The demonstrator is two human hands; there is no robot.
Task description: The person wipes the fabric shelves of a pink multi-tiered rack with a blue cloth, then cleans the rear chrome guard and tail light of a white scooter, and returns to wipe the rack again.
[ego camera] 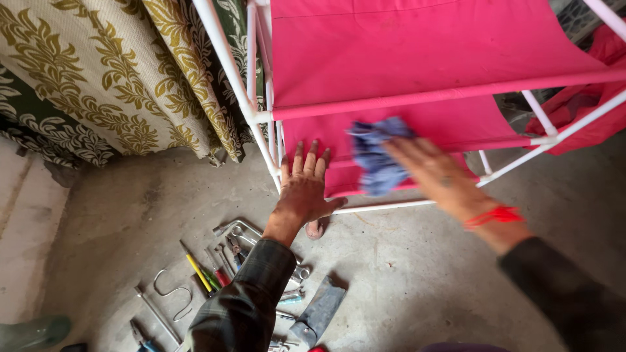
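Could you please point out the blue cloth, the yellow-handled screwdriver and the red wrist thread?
blue cloth (378,155): head view, middle of the bunched fabric.
yellow-handled screwdriver (197,272): head view, on its yellow handle.
red wrist thread (493,216): head view, strands across the right wrist.

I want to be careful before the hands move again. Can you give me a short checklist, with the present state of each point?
1. Left hand braced flat on the rack's lower edge: ok.
2. Right hand holding the blue cloth: cannot tell, blurred.
3. Cloth on the pink shelf: ok.
4. White frame upright: ok.
5. Tools lying on the floor near the rack: not ok.
6. Curtain apart from the hands: ok.
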